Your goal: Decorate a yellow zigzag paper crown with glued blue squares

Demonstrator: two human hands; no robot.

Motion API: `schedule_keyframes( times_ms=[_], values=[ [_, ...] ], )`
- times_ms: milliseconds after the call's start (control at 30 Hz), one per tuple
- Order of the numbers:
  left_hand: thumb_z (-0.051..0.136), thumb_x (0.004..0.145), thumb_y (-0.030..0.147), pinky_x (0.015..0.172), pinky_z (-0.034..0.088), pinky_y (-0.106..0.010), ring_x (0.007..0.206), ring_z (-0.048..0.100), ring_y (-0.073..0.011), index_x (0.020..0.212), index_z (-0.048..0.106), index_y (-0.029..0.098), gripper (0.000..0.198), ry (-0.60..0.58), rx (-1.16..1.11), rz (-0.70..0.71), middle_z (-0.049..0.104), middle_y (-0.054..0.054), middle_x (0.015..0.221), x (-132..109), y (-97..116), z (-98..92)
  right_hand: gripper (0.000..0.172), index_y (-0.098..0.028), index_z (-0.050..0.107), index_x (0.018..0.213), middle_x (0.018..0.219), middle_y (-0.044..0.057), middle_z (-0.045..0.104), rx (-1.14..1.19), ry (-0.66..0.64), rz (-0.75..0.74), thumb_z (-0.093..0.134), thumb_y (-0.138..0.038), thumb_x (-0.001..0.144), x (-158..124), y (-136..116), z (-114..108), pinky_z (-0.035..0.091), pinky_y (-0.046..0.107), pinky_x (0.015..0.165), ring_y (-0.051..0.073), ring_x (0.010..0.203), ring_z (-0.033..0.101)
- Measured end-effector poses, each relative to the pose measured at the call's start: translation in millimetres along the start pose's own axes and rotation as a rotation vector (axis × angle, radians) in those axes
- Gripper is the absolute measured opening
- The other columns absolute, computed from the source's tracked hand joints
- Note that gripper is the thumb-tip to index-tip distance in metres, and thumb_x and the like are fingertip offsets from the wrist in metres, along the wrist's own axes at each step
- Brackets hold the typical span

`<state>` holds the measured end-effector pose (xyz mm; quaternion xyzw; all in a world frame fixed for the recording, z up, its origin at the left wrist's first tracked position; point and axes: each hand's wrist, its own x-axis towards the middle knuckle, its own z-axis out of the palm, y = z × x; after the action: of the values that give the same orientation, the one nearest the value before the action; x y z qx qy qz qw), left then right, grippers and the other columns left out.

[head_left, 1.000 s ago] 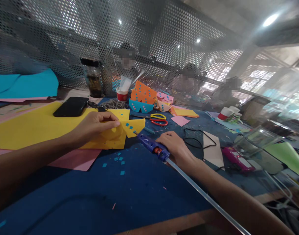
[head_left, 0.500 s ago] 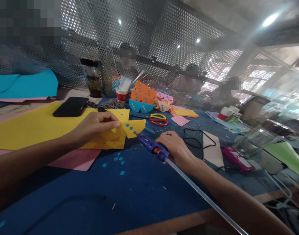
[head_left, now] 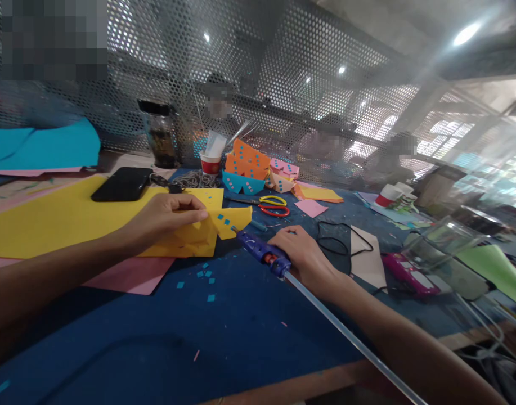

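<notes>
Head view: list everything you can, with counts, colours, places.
Plastic glue gun: one, purple-blue, centre
Rod-shaped glue stick: one, translucent, gun's rear
Folded dotted paper: one, yellow, gun's tip
Square paper scraps: several, blue, front centre
Large paper sheet: at least one, yellow, left
Flat phone: one, black, on yellow sheet
Metal-bladed scissors: one, red-yellow handles, beyond gun
Dotted paper shapes: several, orange, blue, pink, back
Lidded jar: one, transparent, back left
Paper cups: at least two, red-white, back
Tabletop: one, blue, underneath
Left hand: one, bare, pinching folded paper
Right hand: one, bare, on gun
</notes>
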<state>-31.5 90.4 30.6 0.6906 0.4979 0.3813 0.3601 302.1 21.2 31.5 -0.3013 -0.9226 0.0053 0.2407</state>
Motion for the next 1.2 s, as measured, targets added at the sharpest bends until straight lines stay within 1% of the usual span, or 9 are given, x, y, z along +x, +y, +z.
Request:
schedule_keyframes(
  times_ms=[267, 433, 600, 833, 1000, 1200],
  values=[
    [0.080, 0.076, 0.052, 0.071, 0.042, -0.028, 0.077, 0.063, -0.0172, 0.082, 0.075, 0.020, 0.032, -0.012, -0.041, -0.008, 0.073, -0.001, 0.081, -0.7, 3.2, 1.6, 0.011, -0.022, 0.058, 0.112, 0.103, 0.007, 0.074, 0.005, -0.012, 0.009, 0.057, -0.029, 0.104, -0.5, 1.0, 0.1, 0.042, 0.044, 0.101, 0.024, 0.097, 0.067],
    [0.079, 0.077, 0.051, 0.071, 0.043, -0.028, 0.077, 0.063, -0.0174, 0.082, 0.075, 0.020, 0.032, -0.005, -0.024, -0.003, 0.073, -0.001, 0.082, -0.2, 1.7, 1.0, 0.009, -0.023, 0.058, 0.111, 0.103, 0.007, 0.075, -0.003, -0.017, 0.022, 0.055, -0.029, 0.105, 0.3, -0.9, -1.2, 0.043, 0.043, 0.101, 0.023, 0.096, 0.066],
    [0.078, 0.077, 0.053, 0.072, 0.042, -0.028, 0.077, 0.062, -0.0171, 0.081, 0.074, 0.020, 0.034, -0.006, 0.007, 0.008, 0.072, 0.000, 0.081, -1.3, 4.4, 1.6, 0.010, -0.022, 0.058, 0.112, 0.105, 0.007, 0.075, 0.006, -0.032, 0.021, 0.057, -0.027, 0.103, -0.5, 0.2, -1.1, 0.042, 0.043, 0.103, 0.023, 0.098, 0.067],
    [0.077, 0.078, 0.052, 0.072, 0.041, -0.028, 0.079, 0.062, -0.0166, 0.083, 0.074, 0.019, 0.034, -0.016, 0.005, -0.009, 0.073, 0.000, 0.083, -2.3, 5.1, 1.1, 0.013, -0.022, 0.058, 0.112, 0.103, 0.007, 0.074, 0.004, -0.019, 0.019, 0.060, -0.029, 0.101, -0.6, 1.3, 0.6, 0.041, 0.043, 0.103, 0.024, 0.097, 0.067],
    [0.078, 0.078, 0.051, 0.073, 0.042, -0.028, 0.079, 0.062, -0.0163, 0.083, 0.074, 0.019, 0.033, -0.009, -0.008, -0.002, 0.073, -0.001, 0.083, -1.2, 3.9, 1.8, 0.009, -0.022, 0.057, 0.110, 0.101, 0.007, 0.074, 0.004, -0.023, 0.024, 0.058, -0.027, 0.103, -0.4, 0.3, -0.6, 0.041, 0.044, 0.102, 0.023, 0.096, 0.066],
    [0.078, 0.078, 0.051, 0.072, 0.042, -0.028, 0.078, 0.062, -0.0165, 0.082, 0.075, 0.019, 0.033, -0.008, 0.000, 0.005, 0.073, 0.000, 0.082, -1.6, 5.9, 2.6, 0.009, -0.022, 0.058, 0.111, 0.102, 0.007, 0.074, 0.000, -0.035, 0.028, 0.058, -0.027, 0.103, -0.1, 0.1, -0.8, 0.042, 0.044, 0.103, 0.024, 0.097, 0.066]
  ],
)
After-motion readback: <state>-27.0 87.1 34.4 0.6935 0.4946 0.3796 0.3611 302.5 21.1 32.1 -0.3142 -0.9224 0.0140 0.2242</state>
